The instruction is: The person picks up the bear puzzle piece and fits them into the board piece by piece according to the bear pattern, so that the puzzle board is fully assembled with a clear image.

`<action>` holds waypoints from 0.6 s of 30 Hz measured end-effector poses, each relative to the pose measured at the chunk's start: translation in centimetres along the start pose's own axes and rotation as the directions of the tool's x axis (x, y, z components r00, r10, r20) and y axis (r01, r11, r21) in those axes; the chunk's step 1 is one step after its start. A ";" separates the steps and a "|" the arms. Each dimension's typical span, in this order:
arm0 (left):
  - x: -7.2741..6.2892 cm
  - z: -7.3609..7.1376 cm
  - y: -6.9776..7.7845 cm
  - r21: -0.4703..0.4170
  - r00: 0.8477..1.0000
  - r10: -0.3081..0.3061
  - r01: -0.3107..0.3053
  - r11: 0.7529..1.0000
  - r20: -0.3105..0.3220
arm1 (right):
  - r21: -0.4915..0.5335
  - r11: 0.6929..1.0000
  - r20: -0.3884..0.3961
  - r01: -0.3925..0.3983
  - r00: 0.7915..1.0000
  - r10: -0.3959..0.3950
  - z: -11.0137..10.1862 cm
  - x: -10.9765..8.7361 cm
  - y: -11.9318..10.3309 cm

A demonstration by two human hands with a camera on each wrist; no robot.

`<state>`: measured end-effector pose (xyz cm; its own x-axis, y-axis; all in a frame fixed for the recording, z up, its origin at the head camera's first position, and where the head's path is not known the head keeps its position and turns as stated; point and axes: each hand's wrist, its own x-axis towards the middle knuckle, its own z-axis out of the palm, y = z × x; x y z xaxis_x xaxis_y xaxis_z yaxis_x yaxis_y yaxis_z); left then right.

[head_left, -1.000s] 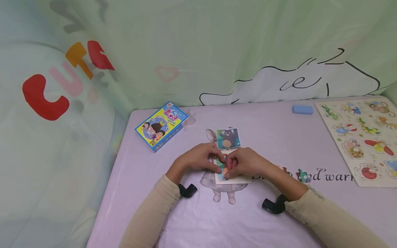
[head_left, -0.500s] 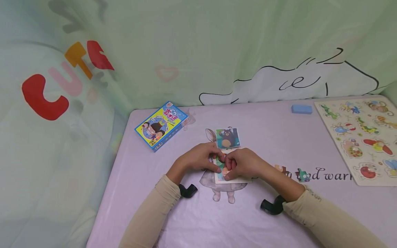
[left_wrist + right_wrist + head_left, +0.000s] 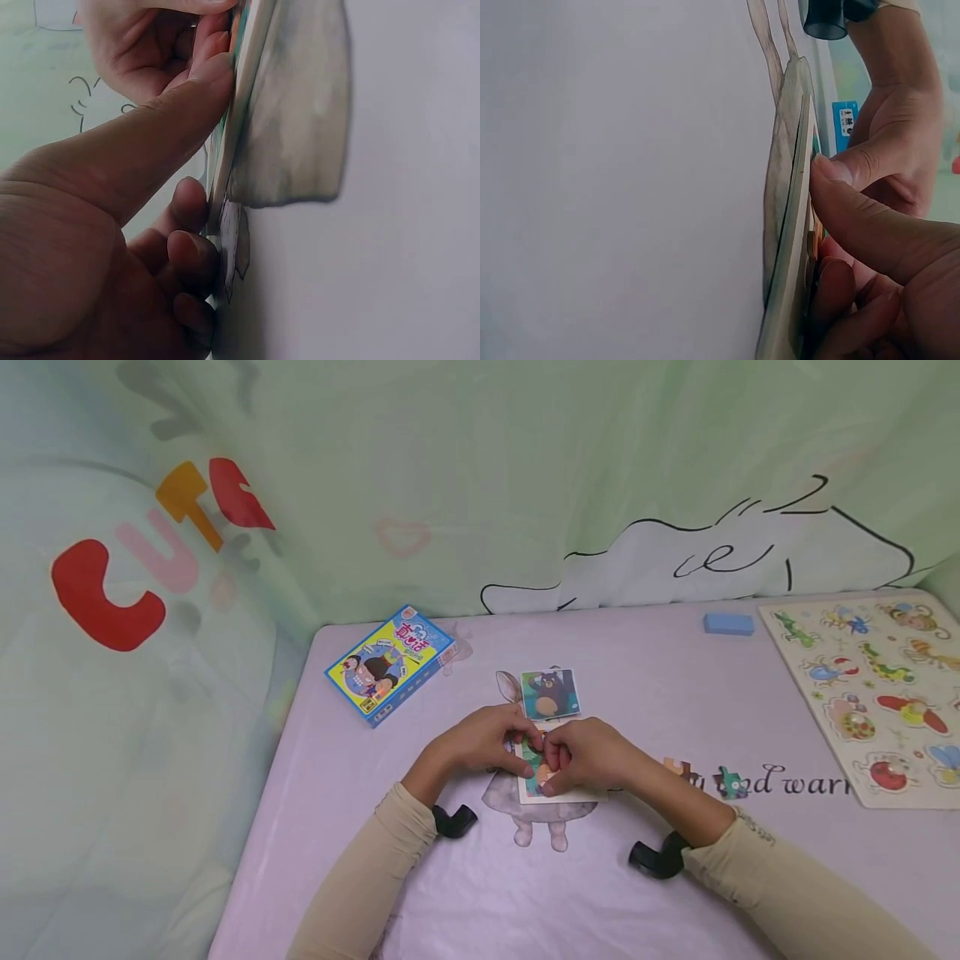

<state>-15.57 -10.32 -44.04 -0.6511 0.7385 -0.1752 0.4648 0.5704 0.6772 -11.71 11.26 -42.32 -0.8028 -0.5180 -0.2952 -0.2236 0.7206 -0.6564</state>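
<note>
A small jigsaw tray (image 3: 585, 796) with a pale, bare right part lies mid-table, coloured puzzle pieces in its left part. My left hand (image 3: 487, 741) grips the tray at its left side, thumb on the picture and fingertips curled at the far edge, as the left wrist view shows. Opposite it, my right hand (image 3: 596, 752) pinches a small orange-coloured puzzle piece (image 3: 812, 244) low over the tray, mostly hidden by the fingers. Just beyond the tray lies a square bear picture card (image 3: 551, 695). Two loose puzzle pieces (image 3: 730, 783) rest to the right, beside my right forearm.
A blue and yellow card box (image 3: 390, 664) lies at the back left. At the back right are a blue block (image 3: 729, 624) and a wooden insect peg board (image 3: 855, 652). Curtains (image 3: 420, 485) stand along the table's back and left side.
Both hands stay at the tray with almost no movement. My right forearm has shifted slightly left, and more of the loose pieces shows beside it.
</note>
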 end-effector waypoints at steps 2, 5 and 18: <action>0.0 0.0 0.0 0.003 1.000 -0.004 0.004 1.000 0.002 | -0.006 1.000 -0.001 -0.002 1.000 0.002 0.0 0.0 0.0; 0.0 0.0 0.0 0.001 1.000 -0.008 0.008 1.000 0.004 | -0.010 1.000 -0.001 -0.004 1.000 0.004 0.0 0.0 -0.1; 0.0 0.1 0.4 0.042 1.000 -0.007 0.007 0.999 -0.001 | -0.030 0.999 -0.012 0.025 1.000 -0.025 0.0 -0.2 -0.2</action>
<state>-15.35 -10.04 -43.87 -0.6548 0.7343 -0.1791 0.4849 0.5899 0.6456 -11.50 11.21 -42.18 -0.8032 -0.5308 -0.2703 -0.2599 0.7207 -0.6427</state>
